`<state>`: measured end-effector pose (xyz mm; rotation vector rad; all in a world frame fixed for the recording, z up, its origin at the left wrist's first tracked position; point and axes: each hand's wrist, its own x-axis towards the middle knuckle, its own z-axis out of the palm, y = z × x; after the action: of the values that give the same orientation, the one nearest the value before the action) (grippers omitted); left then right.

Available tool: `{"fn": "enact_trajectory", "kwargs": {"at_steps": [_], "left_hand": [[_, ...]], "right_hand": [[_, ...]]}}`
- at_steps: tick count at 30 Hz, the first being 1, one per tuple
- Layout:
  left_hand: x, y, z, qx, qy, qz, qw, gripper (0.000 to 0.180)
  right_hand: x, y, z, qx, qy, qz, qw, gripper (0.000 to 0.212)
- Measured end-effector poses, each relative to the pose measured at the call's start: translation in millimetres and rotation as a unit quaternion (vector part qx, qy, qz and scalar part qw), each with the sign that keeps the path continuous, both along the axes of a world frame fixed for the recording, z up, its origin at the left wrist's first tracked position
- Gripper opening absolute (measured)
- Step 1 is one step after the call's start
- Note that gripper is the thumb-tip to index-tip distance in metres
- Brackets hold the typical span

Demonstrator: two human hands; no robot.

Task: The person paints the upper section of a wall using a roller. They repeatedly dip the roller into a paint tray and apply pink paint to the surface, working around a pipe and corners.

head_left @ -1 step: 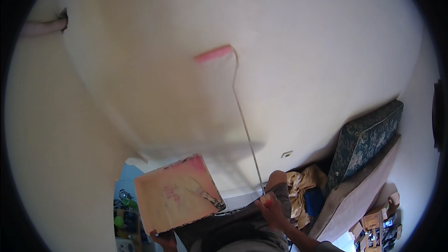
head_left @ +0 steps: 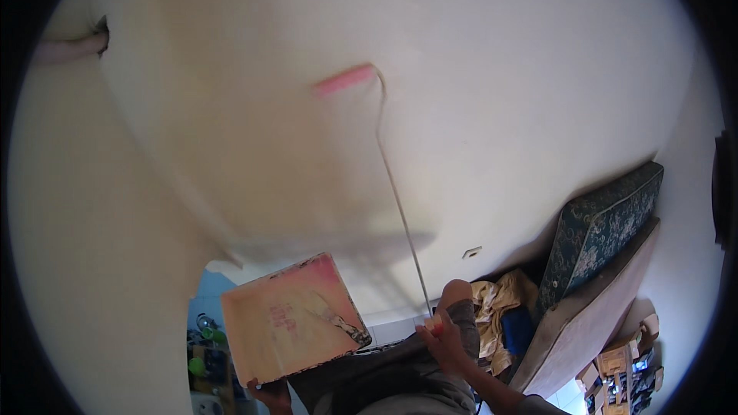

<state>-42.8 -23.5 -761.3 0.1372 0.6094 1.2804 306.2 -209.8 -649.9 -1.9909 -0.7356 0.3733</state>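
A paint roller [head_left: 345, 81] with a pink sleeve and a long thin metal rod rests against the pale wall [head_left: 523, 92]. My right hand [head_left: 447, 344] is closed round the light handle at the rod's lower end, in front of my knee. To the left, my left hand [head_left: 269, 395] grips the lower edge of a square paint tray [head_left: 296, 319]. The tray is tilted, pinkish orange inside, with dark smears along its rim. Part of the left hand's fingers is hidden beneath the tray.
At right lean a dark floral mattress [head_left: 603, 219] and a brownish one [head_left: 592, 307]. Tan cloth [head_left: 492, 303] is heaped beside them. A socket [head_left: 473, 252] sits low on the wall. Upper left, a pinkish long shape [head_left: 73, 49] ends at a dark hole.
The roller has shifted slightly up and left across the wall, its rod and my right hand moving a little with it. The tray and my left hand stay put.
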Motion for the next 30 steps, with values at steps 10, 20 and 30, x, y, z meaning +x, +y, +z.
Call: {"fn": "enact_trajectory", "kwargs": {"at_steps": [10, 20, 30], "left_hand": [[-0.7, 0.2, 0.2, -0.006, 0.032, 0.014, 0.999, 0.068], [-5.3, 5.7, -4.7, -0.004, 0.018, -0.001, 1.000, 0.074], [-8.2, 8.6, -0.8, -0.023, -0.039, -0.006, 0.999, 0.069]], "right_hand": [[-4.1, -29.8, -3.6, -0.084, 0.033, -0.025, 0.996, 0.040], [11.7, -78.5, -30.7, -0.017, 0.094, -0.090, 0.991, 0.032], [68.8, -17.5, 20.2, 0.092, 0.063, -0.038, 0.993, 0.036]]}}
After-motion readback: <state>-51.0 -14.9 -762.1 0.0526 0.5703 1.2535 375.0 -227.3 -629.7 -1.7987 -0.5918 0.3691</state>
